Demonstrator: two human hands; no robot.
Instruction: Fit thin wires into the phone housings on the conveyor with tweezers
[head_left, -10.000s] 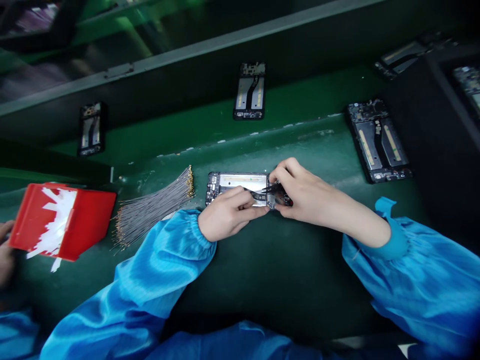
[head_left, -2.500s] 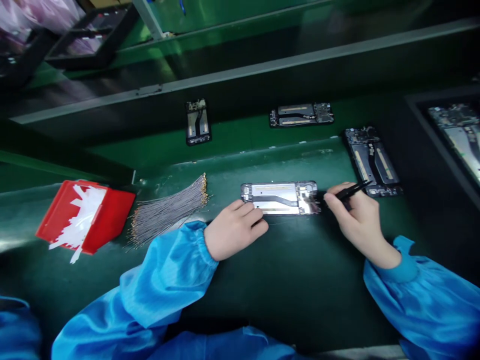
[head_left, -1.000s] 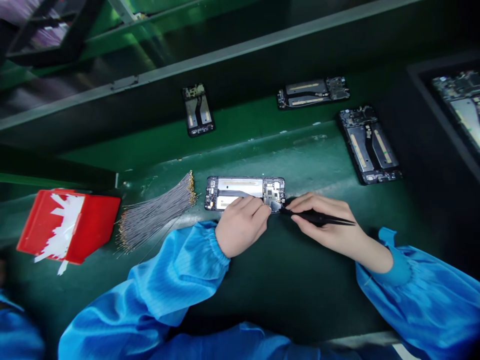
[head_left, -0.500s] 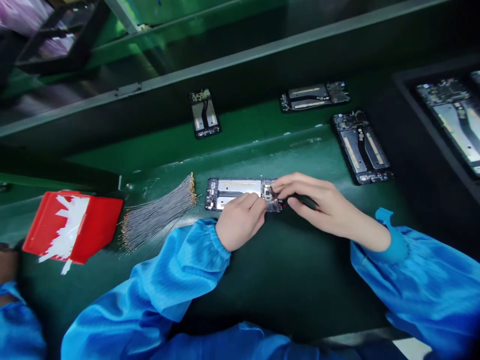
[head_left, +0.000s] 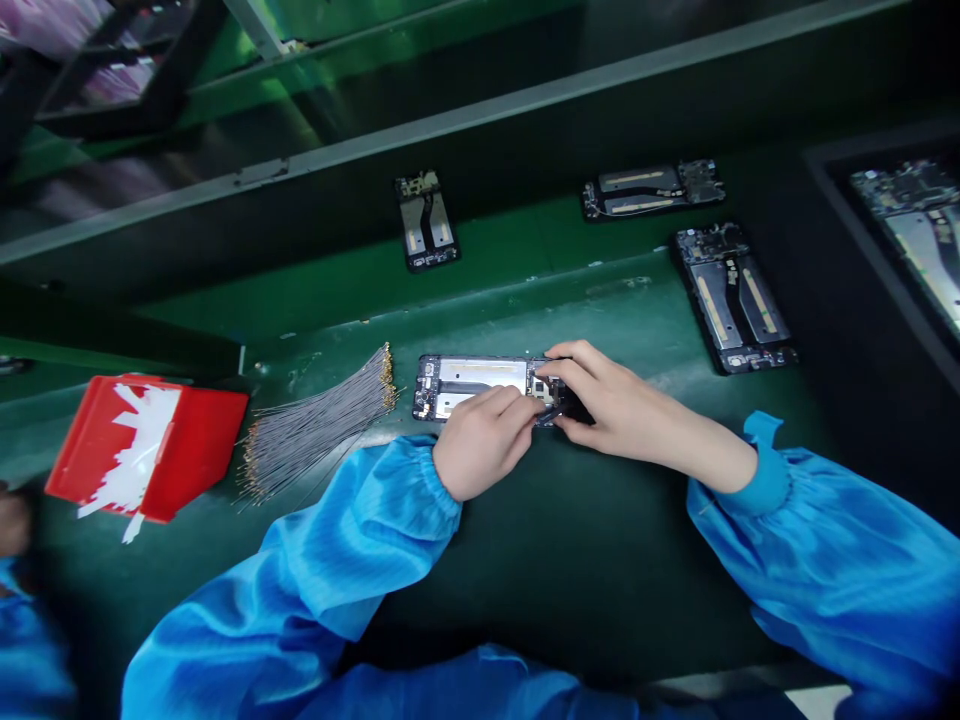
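Note:
An opened phone (head_left: 480, 371) lies lengthwise on the green bench, its silver middle plate and circuit boards showing. My left hand (head_left: 487, 440) rests over its near edge, fingers closed in a pinch at the board end. A small dark piece (head_left: 552, 412) shows by those fingertips; whether they grip it is unclear. Around the phone's right end, my right hand (head_left: 600, 398) has its fingers on the far side and its thumb at the near side. Left of the phone lies a bundle of thin grey cables (head_left: 322, 425) with gold-coloured ends.
A red bin (head_left: 202, 440) with torn white labels sits at the left. Other opened phones lie behind, one at centre (head_left: 427, 222), one farther right (head_left: 652, 190) and one beside the black tray (head_left: 739, 300). Another person's hand (head_left: 13, 520) shows at the left edge.
My right hand has moved left and closed in around the phone's right end. The dark piece now shows by my left fingertips. The view has shifted slightly.

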